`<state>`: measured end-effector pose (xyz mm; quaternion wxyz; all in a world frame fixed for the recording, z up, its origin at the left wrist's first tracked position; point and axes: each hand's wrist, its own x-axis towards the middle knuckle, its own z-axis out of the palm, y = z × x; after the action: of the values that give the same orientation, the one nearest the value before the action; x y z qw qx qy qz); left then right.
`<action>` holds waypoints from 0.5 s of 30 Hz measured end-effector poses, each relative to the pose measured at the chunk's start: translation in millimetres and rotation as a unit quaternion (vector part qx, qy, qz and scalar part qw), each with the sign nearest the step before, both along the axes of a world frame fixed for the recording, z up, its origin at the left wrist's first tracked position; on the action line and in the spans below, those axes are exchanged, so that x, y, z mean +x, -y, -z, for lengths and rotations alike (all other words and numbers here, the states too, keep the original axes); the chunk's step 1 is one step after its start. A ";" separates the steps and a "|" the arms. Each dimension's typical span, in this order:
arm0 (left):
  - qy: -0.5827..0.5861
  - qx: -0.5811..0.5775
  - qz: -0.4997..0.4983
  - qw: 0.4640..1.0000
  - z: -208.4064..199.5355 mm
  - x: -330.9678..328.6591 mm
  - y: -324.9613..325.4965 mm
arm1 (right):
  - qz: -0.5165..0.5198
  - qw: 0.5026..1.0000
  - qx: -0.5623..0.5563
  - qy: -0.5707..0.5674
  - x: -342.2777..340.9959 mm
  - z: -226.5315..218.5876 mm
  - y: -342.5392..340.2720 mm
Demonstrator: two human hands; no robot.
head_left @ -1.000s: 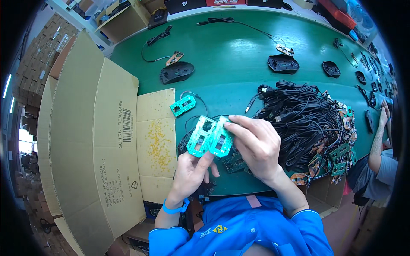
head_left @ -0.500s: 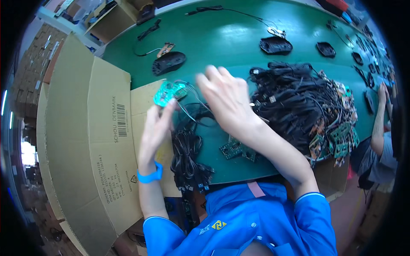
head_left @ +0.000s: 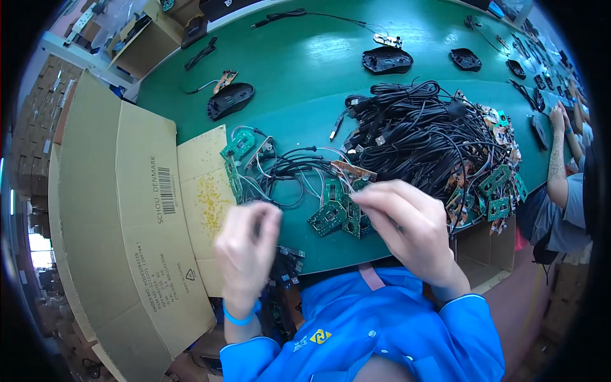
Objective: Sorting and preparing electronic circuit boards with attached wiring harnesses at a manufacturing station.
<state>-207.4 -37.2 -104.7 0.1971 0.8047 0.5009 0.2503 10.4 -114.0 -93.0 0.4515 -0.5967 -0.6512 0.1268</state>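
My right hand (head_left: 410, 232) is closed in a pinch above a group of green circuit boards (head_left: 328, 218) at the table's near edge. Its fingertips meet by the wires of an orange-brown board (head_left: 353, 170); what they pinch, if anything, is hidden. My left hand (head_left: 247, 245), blurred with fingers curled, hovers over the near end of a bundle of black cables (head_left: 289, 261). Another green circuit board (head_left: 238, 146) lies beyond it at the cardboard flap's edge, its thin wires running to black cables (head_left: 289, 160) in the middle.
A large heap of black cables (head_left: 407, 134) with boards attached fills the table's right side. Black mouse shells (head_left: 230, 100) lie farther back on the green table (head_left: 299, 95). An open cardboard box (head_left: 146, 191) stands at left. Another person's hand (head_left: 559, 118) is at far right.
My left hand has let go of the green circuit board and drawn back toward me. My right hand has moved right and nearer, down to the boards. The view has shifted slightly.
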 end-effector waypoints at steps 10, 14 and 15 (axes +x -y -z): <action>-0.131 0.074 0.124 0.981 37.9 32.6 34.8 | -0.001 0.999 -0.007 -0.044 4.6 11.2 38.2; -0.022 -0.063 0.083 0.994 36.3 29.6 32.8 | 0.006 0.998 -0.025 -0.062 3.0 17.0 37.1; -0.020 -0.062 0.085 0.994 33.2 30.1 33.6 | 0.008 0.998 -0.024 -0.060 1.0 18.2 36.2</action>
<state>-177.3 -70.8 -138.0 0.2570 0.8358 0.4488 0.1845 11.4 -150.2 -111.2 0.4763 -0.6041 -0.6146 0.1745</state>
